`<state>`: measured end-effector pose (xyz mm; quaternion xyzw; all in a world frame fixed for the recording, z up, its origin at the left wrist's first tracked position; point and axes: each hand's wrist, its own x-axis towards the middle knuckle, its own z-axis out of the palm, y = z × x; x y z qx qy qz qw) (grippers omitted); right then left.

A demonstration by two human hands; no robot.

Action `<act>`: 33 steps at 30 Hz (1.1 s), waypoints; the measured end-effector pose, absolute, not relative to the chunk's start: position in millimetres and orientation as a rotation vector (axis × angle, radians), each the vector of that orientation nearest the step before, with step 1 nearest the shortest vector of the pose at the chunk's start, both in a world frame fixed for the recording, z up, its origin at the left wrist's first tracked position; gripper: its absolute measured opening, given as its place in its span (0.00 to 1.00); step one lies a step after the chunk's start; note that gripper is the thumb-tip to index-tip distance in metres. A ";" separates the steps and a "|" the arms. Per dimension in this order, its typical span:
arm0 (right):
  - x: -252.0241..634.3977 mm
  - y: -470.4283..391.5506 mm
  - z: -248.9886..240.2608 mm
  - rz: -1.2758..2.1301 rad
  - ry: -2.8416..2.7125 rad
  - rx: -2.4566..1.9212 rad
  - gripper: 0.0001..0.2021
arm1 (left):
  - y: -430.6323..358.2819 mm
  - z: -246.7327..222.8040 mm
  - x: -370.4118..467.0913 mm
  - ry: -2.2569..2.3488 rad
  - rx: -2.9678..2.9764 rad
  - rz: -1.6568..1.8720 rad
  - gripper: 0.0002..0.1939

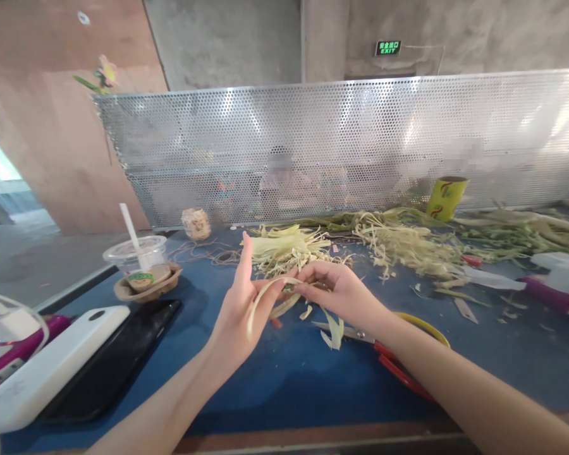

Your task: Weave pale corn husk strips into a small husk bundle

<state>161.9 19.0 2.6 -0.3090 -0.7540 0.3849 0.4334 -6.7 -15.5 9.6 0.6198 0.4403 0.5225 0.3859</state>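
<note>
My left hand (246, 297) and my right hand (329, 284) meet above the middle of the blue table. Between their fingertips is a pale green plant strip (260, 297), one end curling down over my left palm. My left thumb points up while the other fingers close on the strip. On my right hand, thumb and fingers pinch the strip's other end. Just behind my hands lies a heap of pale leaf strips (289, 246). Scissors with red and yellow handles (398, 366) lie partly under my right forearm, near a cut leaf scrap (334, 328).
A black phone (114, 360), a white power bank (61, 366) and a lidded plastic cup (142, 259) in a cardboard holder stand left. Twine (196, 224) sits behind. More shredded strips (403, 243), a yellow roll (447, 198) and a purple power strip (554, 300) are right. A perforated metal screen (360, 145) backs the table.
</note>
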 end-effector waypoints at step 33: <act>156.2 18.4 1.6 0.950 -1.724 -0.860 0.05 | -13.6 8.1 0.7 1.009 1.350 1.173 0.69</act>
